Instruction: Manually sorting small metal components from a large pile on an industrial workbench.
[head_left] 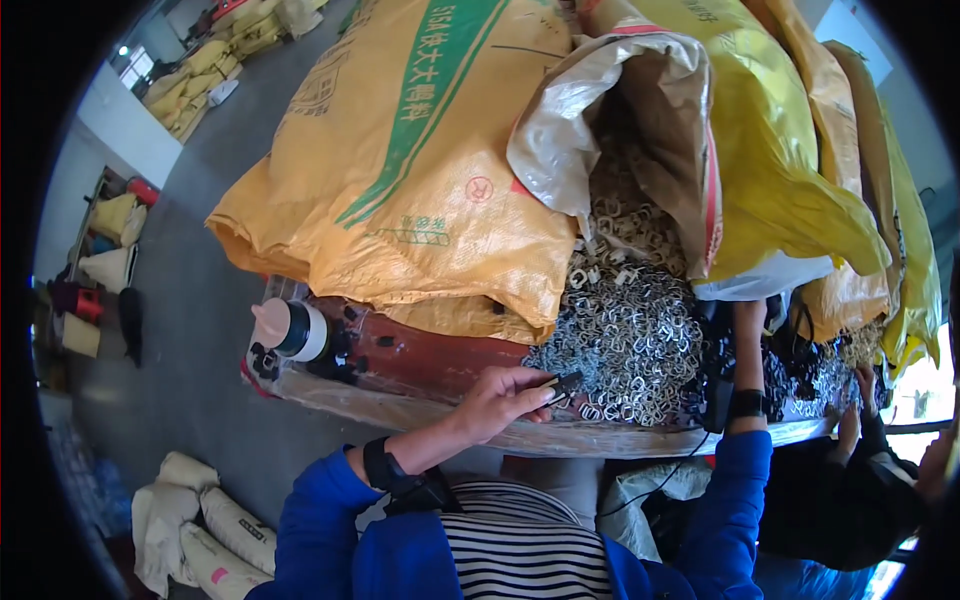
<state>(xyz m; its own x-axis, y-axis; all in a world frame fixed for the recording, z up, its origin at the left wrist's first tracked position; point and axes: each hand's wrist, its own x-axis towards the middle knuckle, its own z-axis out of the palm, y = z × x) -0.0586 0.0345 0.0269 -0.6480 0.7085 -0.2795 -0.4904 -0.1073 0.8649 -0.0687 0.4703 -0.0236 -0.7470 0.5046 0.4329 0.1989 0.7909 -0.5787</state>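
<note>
My left hand (508, 399) pinches a small black buckle-like piece (566, 384) between thumb and fingers, above the table's near edge. Right beside it spreads a heap of small silver metal buckles (645, 345), with finer grey-blue bits (565, 358) along its left side. My right hand (750, 312) reaches forward to the mouth of a sack, its fingers hidden there. Black plastic pieces (718, 345) lie around that wrist. Cream-coloured buckles (630, 222) spill from the open sack (665, 130) behind the silver heap.
Bulging orange sacks (440, 130) and yellow sacks (770, 130) cover the table's far side. A bottle with a pink top (290, 330) lies on the reddish table (440, 368) at left. At right, another person's hands (858, 410) work at the table. Sacks (215, 525) lie on the floor.
</note>
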